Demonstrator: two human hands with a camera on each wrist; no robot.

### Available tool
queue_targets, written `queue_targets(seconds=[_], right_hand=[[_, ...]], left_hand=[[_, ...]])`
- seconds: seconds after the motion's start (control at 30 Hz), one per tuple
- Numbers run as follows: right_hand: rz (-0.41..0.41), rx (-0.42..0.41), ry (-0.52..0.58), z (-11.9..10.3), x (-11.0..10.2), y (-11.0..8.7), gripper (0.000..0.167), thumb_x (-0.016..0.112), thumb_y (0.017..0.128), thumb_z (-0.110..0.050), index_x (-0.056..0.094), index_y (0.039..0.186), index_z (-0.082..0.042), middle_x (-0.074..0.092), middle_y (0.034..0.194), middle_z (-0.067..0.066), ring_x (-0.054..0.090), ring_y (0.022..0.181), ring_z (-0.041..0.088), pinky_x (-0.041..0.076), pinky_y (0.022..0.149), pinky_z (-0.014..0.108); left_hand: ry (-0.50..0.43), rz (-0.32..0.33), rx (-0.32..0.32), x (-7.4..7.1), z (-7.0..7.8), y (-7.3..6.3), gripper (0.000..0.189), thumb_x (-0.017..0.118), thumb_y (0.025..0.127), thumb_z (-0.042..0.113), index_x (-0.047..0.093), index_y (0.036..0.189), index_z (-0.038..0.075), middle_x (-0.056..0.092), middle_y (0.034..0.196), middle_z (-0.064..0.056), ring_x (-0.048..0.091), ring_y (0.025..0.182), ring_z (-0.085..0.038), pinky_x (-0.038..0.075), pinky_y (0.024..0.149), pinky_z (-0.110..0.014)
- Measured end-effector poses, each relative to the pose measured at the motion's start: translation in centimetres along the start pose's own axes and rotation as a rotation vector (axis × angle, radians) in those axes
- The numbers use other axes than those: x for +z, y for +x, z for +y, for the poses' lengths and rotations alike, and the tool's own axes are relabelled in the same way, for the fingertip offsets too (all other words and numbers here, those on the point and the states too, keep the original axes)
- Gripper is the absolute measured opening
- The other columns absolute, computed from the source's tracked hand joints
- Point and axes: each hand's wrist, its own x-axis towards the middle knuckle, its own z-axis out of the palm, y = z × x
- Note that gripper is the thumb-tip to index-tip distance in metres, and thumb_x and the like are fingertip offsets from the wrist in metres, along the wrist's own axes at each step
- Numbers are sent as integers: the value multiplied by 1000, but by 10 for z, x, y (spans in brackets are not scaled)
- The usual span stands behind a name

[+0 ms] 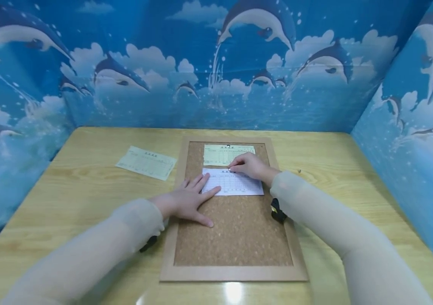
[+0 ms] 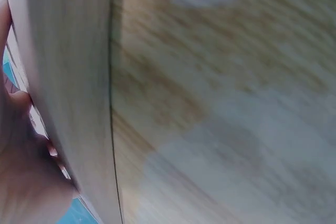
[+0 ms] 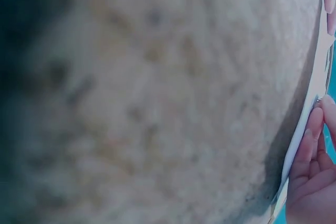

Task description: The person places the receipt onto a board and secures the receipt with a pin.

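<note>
A white printed form lies on the cork board, just below a pale green form that has a small tack at its top edge. My left hand rests flat with fingers spread, its fingertips on the white form's left side and its thumb on the cork. At the top middle of that form, my right hand pinches a small shiny tack between thumb and forefinger. Whether its point has entered the cork cannot be told. The right hand covers part of the green form's lower right corner.
Left of the board, a second pale green form lies on the wooden table. A loose tack sits on the table to the right. Dolphin-printed curtains surround the table at the back and sides.
</note>
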Motion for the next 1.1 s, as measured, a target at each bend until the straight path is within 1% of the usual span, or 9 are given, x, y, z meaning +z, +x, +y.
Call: queue_targets(seconds=[0.13, 0.23, 0.33, 0.57, 0.63, 0.8, 1.0, 1.1], right_hand=[[-3, 10, 6, 0, -1, 0, 15, 62, 91, -17, 73, 98, -9, 68, 100, 5, 59, 94, 19, 47, 82, 35], [-1, 7, 7, 0, -1, 0, 16, 62, 91, -17, 73, 98, -9, 68, 99, 5, 60, 93, 19, 47, 82, 35], [-2, 23, 6, 1, -2, 0, 15, 62, 91, -17, 73, 97, -9, 68, 99, 4, 59, 92, 18, 47, 80, 34], [26, -18, 18, -2, -5, 2, 15, 63, 90, -15, 73, 97, -6, 68, 98, 7, 60, 91, 20, 47, 81, 35], [24, -7, 19, -3, -5, 3, 15, 63, 90, -16, 73, 96, -7, 68, 97, 6, 60, 90, 19, 47, 80, 34], [4, -5, 20, -5, -4, 5, 15, 63, 90, -17, 73, 96, -8, 68, 97, 5, 60, 91, 18, 47, 81, 34], [0, 24, 9, -2, -1, 1, 14, 63, 91, -17, 74, 96, -9, 68, 97, 4, 59, 91, 18, 46, 81, 34], [4, 3, 9, -1, 0, 0, 14, 63, 90, -16, 73, 96, -8, 69, 96, 5, 60, 90, 18, 47, 81, 34]], left_hand=[[-5, -11, 0, -1, 0, 1, 102, 50, 71, 79, 3, 150, 34, -21, 153, -10, -18, 138, -27, -3, 108, -54], [1, -7, 0, 0, -1, 2, 102, 50, 71, 79, 2, 150, 34, -21, 153, -10, -18, 138, -27, -3, 109, -53], [-7, -3, 12, 0, -1, 1, 102, 50, 71, 78, 3, 150, 33, -20, 153, -11, -18, 138, -28, -3, 108, -54], [-27, 21, 10, -5, -2, 0, 102, 52, 71, 77, 4, 150, 34, -21, 153, -11, -19, 138, -28, -5, 108, -54], [-36, 15, 4, -6, -3, 0, 102, 52, 71, 77, 4, 150, 34, -22, 152, -10, -20, 138, -28, -6, 108, -53], [-37, 9, -15, -4, -3, -1, 102, 51, 70, 78, 3, 149, 36, -23, 152, -9, -20, 137, -27, -6, 108, -53], [-34, 6, 6, -1, -2, -1, 103, 50, 69, 79, 4, 150, 35, -21, 153, -10, -18, 138, -28, -4, 108, -54], [-36, 2, -1, 0, -1, -1, 103, 50, 69, 79, 4, 150, 35, -21, 153, -10, -18, 138, -27, -4, 108, -53]])
